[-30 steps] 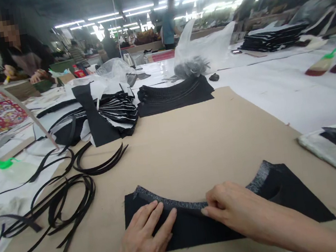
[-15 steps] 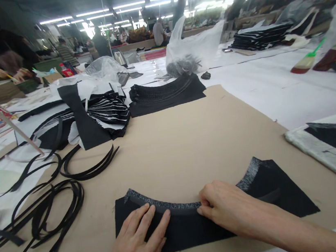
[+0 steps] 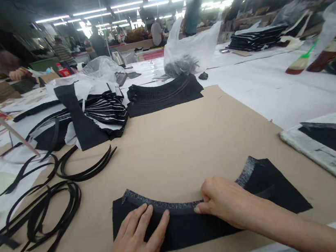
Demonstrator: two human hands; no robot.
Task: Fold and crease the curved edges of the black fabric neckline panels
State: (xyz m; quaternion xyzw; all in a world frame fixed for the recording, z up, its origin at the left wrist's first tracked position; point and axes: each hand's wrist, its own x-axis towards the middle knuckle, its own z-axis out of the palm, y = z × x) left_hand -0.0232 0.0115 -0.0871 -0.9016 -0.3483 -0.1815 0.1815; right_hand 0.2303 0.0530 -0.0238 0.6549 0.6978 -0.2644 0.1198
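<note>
A black fabric panel [image 3: 188, 233] with a curved-in upper edge lies flat at the front of the work surface. Along that curve runs a speckled grey band [image 3: 169, 205], and just below it a narrow black strip [image 3: 181, 212] follows the same bend. My left hand [image 3: 134, 244] rests on the panel's left part, fingers spread and fingertips touching the strip. Thumb and fingers of my right hand [image 3: 224, 201] are pinched together on the strip near the middle of the curve. My right forearm covers part of the panel, where the strip's tail [image 3: 266, 192] shows beyond it.
Coiled black strips [image 3: 54, 203] lie at left, below a fanned pile of black pieces [image 3: 104, 113]. Stacked curved panels [image 3: 164, 95] sit at the brown sheet's far edge. A whitish board [image 3: 323, 155] is at right, with a glue bottle [image 3: 299, 63] behind. A co-worker stands far left.
My right hand's knuckles have lifted slightly while its thumb stays at the strip. My left hand keeps its place on the panel. The view shifts a little, and the co-worker's hands have moved apart.
</note>
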